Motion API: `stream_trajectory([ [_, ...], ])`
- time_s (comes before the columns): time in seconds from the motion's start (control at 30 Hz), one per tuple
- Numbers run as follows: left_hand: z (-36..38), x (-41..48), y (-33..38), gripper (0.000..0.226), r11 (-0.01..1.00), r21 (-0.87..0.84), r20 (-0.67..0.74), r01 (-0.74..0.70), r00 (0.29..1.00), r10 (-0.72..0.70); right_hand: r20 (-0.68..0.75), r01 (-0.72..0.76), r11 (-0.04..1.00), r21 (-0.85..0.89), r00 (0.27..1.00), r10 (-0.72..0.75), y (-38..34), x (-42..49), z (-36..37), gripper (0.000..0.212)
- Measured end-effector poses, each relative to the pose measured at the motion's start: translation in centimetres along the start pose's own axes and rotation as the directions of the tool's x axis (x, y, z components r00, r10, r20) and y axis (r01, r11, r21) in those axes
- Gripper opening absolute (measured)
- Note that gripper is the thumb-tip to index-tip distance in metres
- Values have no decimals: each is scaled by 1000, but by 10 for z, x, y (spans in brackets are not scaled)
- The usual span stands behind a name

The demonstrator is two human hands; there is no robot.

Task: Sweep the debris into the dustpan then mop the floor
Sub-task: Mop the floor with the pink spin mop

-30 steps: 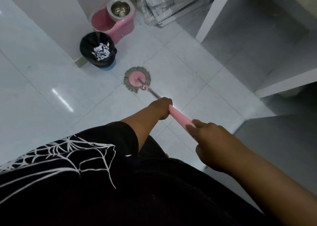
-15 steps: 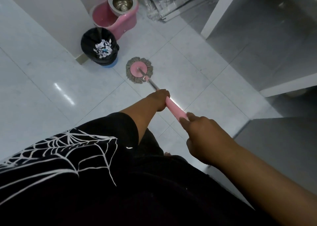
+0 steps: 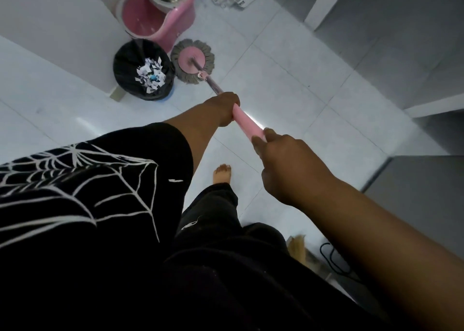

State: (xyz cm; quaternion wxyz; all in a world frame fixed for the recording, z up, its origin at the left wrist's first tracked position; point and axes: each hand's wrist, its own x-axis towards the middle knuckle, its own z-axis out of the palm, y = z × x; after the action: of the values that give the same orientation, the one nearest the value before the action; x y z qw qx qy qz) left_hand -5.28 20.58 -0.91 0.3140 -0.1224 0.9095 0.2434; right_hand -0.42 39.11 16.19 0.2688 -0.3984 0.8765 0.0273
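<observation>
1. White floor [image 3: 288, 84] tiles spread out ahead of both hands, glossy and with no loose debris showing. On that evidence the sweeping looked finished and mopping was the step in hand.
2. Far beyond the left hand [image 3: 224, 108], a pink mop bucket [image 3: 160, 16] stood against the wall, probably parked there so the mop could be rinsed without carrying it far.
3. Between that bucket and the left hand, off to its left, sat a black-lined bin [image 3: 130, 72] holding paper scraps [image 3: 150, 75], most likely the swept-up debris.
4. The round mop head [image 3: 192, 60] lay flat on the floor ahead of the left hand, just beside the bin; whether they touched could not be told. Its pink handle [image 3: 247, 122] slanted back through both hands.
5. Nearest the body, the right hand [image 3: 288, 165] was clenched round the handle's upper end, forearm reaching forward, seemingly to drive the stroke.
6. Further down, the left hand gripped the handle where the pink sleeve met the metal shaft, arm nearly straight, likely steering the head.
</observation>
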Motion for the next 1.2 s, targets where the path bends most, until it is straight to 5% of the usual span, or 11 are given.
stream_trajectory([
  [0.37, 63, -58, 38, 42, 991, 119, 63, -69, 996, 62, 20, -72, 997, 5, 997, 72, -16, -98, 34, 44],
  [0.77, 166, -172, 82, 24, 896, 241, 250, -372, 916, 313, 84, -162, 985, 58, 984, 157, -65, -264, 70, 38],
  [1.2, 124, -129, 59, 26, 916, 170, 213, -364, 921, 326, 94, -176, 984, 0, 980, 175, -55, -201, 59, 44],
])
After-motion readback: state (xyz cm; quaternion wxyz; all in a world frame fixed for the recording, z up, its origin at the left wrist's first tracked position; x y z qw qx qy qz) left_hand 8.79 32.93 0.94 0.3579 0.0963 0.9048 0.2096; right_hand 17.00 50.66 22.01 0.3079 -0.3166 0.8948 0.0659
